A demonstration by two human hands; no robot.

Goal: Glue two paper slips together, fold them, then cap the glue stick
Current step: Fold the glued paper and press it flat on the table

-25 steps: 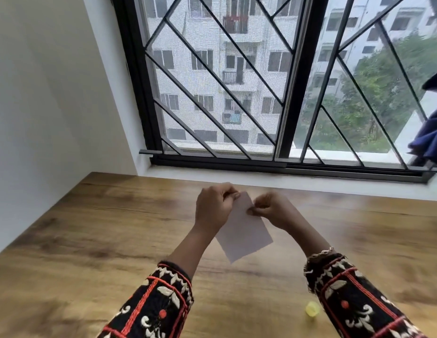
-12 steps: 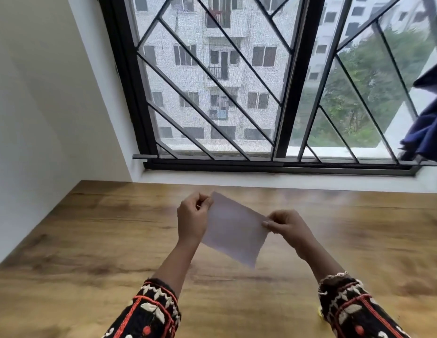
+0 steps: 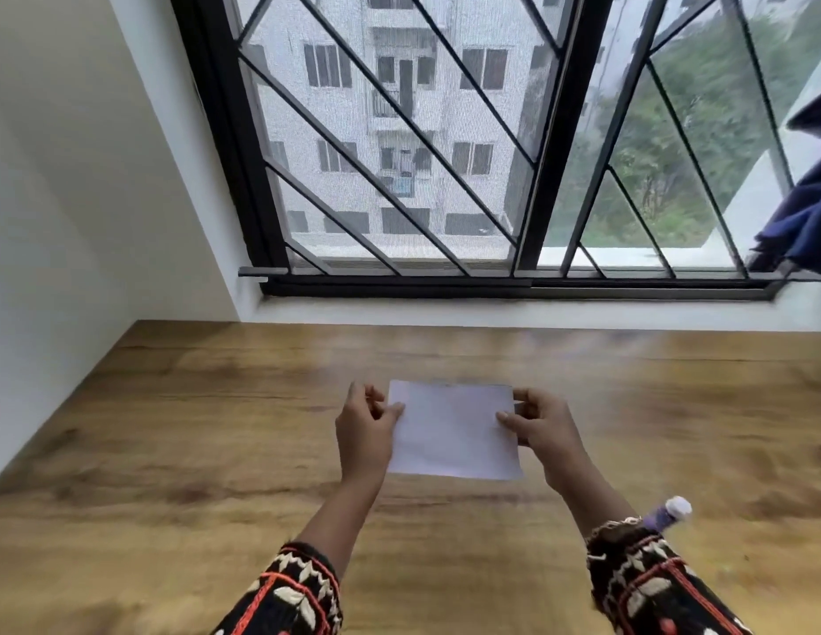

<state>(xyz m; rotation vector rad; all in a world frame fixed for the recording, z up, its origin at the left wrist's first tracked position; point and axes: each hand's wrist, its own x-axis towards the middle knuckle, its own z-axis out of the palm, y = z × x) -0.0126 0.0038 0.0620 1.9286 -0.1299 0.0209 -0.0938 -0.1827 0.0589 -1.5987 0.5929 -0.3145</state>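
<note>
Warm wooden desk (image 3: 170, 451) stretches out under a black barred window (image 3: 555, 130), with a white wall on the left and a blue cloth (image 3: 802, 213) hanging at the right edge. We hold the paper (image 3: 454, 428) flat between both hands, just above the desk's middle. Our left hand (image 3: 365, 433) pinches its left edge, thumb on top and fingers (image 3: 376, 398) curled behind. Our right hand (image 3: 543, 428) pinches the right edge the same way.

We see only one pale rectangle and cannot tell whether it is two slips already stuck together. We judge the gluing is probably done, since neither hand holds the glue. No crease shows, so the folding seems to be the step we are setting up.

The glue stick (image 3: 667, 513) lies on the desk near our right sleeve (image 3: 637, 584), well apart from the paper. Its white end is blurred and we see no cap, so capping looks to be left.
</note>
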